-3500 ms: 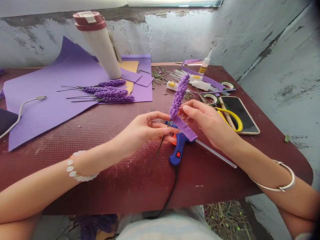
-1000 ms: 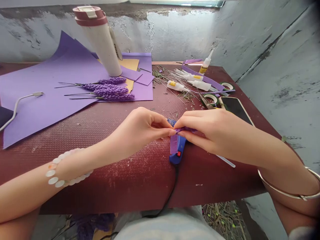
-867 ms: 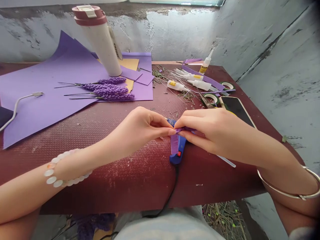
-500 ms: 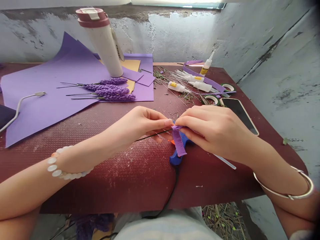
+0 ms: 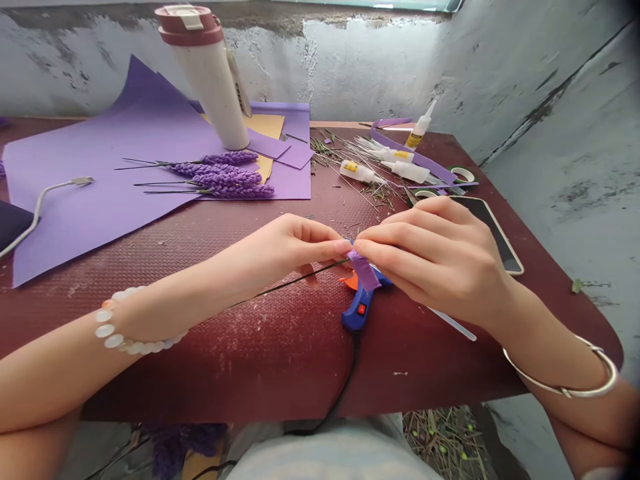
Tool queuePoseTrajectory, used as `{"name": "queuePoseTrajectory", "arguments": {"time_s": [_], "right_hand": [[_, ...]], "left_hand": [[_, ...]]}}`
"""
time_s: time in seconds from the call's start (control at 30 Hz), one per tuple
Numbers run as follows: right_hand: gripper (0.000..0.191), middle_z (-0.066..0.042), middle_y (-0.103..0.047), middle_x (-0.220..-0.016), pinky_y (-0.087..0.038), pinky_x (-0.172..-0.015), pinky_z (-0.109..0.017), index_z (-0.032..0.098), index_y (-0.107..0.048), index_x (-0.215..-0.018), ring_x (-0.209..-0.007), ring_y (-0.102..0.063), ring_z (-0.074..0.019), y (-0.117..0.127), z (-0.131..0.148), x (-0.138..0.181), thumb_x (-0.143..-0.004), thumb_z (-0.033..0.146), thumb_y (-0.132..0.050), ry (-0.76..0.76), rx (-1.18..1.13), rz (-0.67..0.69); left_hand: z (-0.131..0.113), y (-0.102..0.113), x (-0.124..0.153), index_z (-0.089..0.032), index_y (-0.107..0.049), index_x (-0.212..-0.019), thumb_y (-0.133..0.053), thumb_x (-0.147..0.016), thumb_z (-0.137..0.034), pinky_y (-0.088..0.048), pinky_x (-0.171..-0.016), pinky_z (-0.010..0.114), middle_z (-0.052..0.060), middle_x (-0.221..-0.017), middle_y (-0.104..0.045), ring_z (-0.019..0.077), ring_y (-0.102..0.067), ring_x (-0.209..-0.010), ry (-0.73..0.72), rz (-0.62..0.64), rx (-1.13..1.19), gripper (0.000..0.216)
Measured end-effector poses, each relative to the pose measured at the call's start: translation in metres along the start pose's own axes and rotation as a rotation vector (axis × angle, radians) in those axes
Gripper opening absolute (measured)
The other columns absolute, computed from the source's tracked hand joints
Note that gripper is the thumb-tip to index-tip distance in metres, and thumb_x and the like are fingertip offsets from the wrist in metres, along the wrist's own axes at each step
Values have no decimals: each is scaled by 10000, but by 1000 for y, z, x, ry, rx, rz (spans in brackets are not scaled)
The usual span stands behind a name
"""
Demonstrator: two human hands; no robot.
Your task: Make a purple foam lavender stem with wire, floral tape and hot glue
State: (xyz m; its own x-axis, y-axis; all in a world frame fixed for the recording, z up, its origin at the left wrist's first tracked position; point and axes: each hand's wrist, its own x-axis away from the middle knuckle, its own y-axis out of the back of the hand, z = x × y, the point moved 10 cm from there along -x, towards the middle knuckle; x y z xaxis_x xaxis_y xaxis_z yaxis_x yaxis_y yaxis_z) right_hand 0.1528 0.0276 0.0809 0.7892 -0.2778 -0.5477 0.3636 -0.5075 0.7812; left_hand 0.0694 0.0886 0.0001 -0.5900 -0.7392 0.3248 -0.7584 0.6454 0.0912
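Observation:
My left hand [image 5: 315, 247] pinches a thin dark stem [image 5: 295, 279] that slants down to the left. At the stem's tip, a short purple fringed strip [image 5: 365, 272] hangs down. My right hand [image 5: 435, 250] is closed at the strip's top, its thumb and fingertips meeting my left fingertips there. Just under the strip lies a blue glue gun [image 5: 355, 317] with an orange trigger and a red switch, partly hidden by my hands and the strip. A translucent glue stick [image 5: 453, 323] shows below my right hand.
Finished purple flower sprigs [image 5: 225, 179] lie on large purple sheets [image 5: 90, 193] at left, by a white tumbler [image 5: 215, 93]. Small glue bottles [image 5: 360, 171], wires, tape rolls [image 5: 463, 175] and a phone [image 5: 493, 230] occupy the right. A black cord [image 5: 345, 383] crosses the front edge.
The hanging part of the purple strip has become shorter and now slants to the right, uncovering the glue gun's red switch. My right hand has turned slightly, its knuckles higher.

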Motion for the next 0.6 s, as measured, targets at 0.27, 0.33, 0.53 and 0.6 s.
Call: {"name": "queuePoseTrajectory", "arguments": {"time_s": [0.27, 0.33, 0.53, 0.6], "right_hand": [[100, 23, -734, -960, -452, -781, -316, 214, -627, -996, -869, -644, -105, 1, -3, 5, -926, 176, -566, -3, -48, -85], [106, 30, -734, -976, -450, -791, -311, 227, -628, -1000, -878, -647, -105, 2, -3, 5, -936, 189, -551, -9, -47, -89], [156, 27, -738, -1000, -426, -807, -304, 244, -647, -1005, -907, -653, -107, 2, 0, 6, -950, 181, -516, -17, -34, -87], [152, 13, -740, -997, -424, -813, -307, 224, -644, -1017, -907, -654, -113, 2, 2, 6, -932, 157, -537, -7, -26, -90]], "left_hand": [[-2, -4, 3, -177, -738, -912, -605, -872, -316, -428, -623, 182, 20, -927, -742, 128, -617, -854, -26, 71, -11, 197], [-1, -7, 4, -173, -724, -879, -607, -869, -300, -409, -600, 180, 14, -900, -736, 119, -612, -817, -7, 104, 25, 173], [-4, -8, 6, -161, -706, -854, -600, -867, -296, -381, -628, 210, 6, -814, -679, 105, -537, -717, -49, 136, 42, 171], [-3, -5, 4, -167, -704, -878, -598, -864, -325, -373, -648, 229, -1, -803, -654, 111, -513, -709, -63, 125, -17, 191]]}}
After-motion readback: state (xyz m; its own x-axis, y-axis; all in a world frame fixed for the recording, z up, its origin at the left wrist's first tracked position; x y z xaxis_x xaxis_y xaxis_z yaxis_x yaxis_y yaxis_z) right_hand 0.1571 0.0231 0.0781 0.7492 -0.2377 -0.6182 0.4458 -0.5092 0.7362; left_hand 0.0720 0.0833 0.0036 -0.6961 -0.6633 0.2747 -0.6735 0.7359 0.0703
